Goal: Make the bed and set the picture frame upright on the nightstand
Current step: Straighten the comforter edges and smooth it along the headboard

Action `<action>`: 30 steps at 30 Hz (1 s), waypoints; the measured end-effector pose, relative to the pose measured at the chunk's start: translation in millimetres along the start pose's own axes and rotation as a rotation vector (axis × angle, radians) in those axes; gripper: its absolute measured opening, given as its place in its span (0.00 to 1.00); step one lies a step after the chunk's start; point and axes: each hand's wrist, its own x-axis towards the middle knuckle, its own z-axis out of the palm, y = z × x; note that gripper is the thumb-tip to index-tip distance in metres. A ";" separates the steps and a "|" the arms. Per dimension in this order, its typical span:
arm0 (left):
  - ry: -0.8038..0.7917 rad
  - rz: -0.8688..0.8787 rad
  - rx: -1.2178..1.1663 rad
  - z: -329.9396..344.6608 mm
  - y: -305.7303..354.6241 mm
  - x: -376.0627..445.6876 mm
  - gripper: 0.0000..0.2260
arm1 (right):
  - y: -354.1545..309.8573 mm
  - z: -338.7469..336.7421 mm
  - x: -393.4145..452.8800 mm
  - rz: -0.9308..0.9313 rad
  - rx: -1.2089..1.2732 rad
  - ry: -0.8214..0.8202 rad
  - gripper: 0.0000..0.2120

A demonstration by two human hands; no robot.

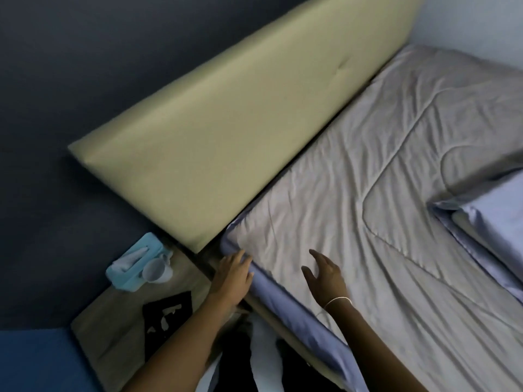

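A wide bed with a crumpled grey quilted blanket [368, 207] fills the right side of the view. Under the blanket a smooth lilac sheet [285, 309] shows along the near edge of the mattress. A tall, padded, pale yellow headboard [226, 131] stands against the dark blue wall [70, 80].

The left hand [233, 271] is at the top near corner of the bed, right where the blanket meets the lilac sheet. Its fingers curl over that corner edge and touch the cloth; whether they grip it is too blurry to tell. The right hand [325, 274] is just beside it, above the grey blanket, with fingers spread and loose, holding nothing. A thin white band [338, 300] goes round that wrist.

The flat black picture frame [167, 314] lies face down or flat on the wooden nightstand [113, 335], below and to the left of the left hand, close to the left forearm. It is not standing up. Further back on the nightstand sit a light blue tissue box [135, 263] and a clear plastic cup [154, 271] on its side, touching the box.

A lilac pillow [498, 219] rests at the far right edge of the bed
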 end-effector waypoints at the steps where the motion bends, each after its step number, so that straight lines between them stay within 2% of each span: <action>1: -0.011 0.028 0.003 2.9 -4.6 11.4 0.20 | -1.2 3.8 4.3 0.023 0.011 0.022 0.24; 5: -0.107 0.144 -0.022 29.7 -23.6 56.3 0.18 | -4.8 29.1 26.4 0.087 -0.033 0.059 0.24; 9: -0.125 0.201 -0.031 75.4 -44.6 129.8 0.18 | 0.3 78.8 81.4 0.097 -0.118 0.061 0.26; 13: -0.115 0.131 0.007 128.1 -73.1 188.0 0.21 | 21.9 155.6 130.0 0.089 -0.118 -0.047 0.29; 15: -0.092 0.163 0.009 150.2 -90.7 205.2 0.22 | 34.1 192.3 139.6 0.037 -0.134 -0.125 0.32; 19: -0.143 0.373 0.100 191.5 -122.2 217.6 0.40 | 66.3 256.2 141.7 -0.071 -0.276 -0.110 0.37; 21: -0.103 0.463 0.145 204.0 -134.3 215.8 0.46 | 76.9 269.0 141.2 -0.128 -0.315 0.009 0.30; 23: -0.039 0.530 0.208 208.2 -144.3 213.3 0.43 | 86.9 279.7 140.9 -0.183 -0.354 0.130 0.23; 26: 0.118 0.644 0.241 208.6 -153.4 214.7 0.25 | 85.5 281.7 140.5 -0.170 -0.363 0.178 0.23; 30: 0.167 0.664 0.266 198.3 -175.9 212.1 0.22 | 61.2 296.7 133.2 -0.162 -0.328 0.149 0.21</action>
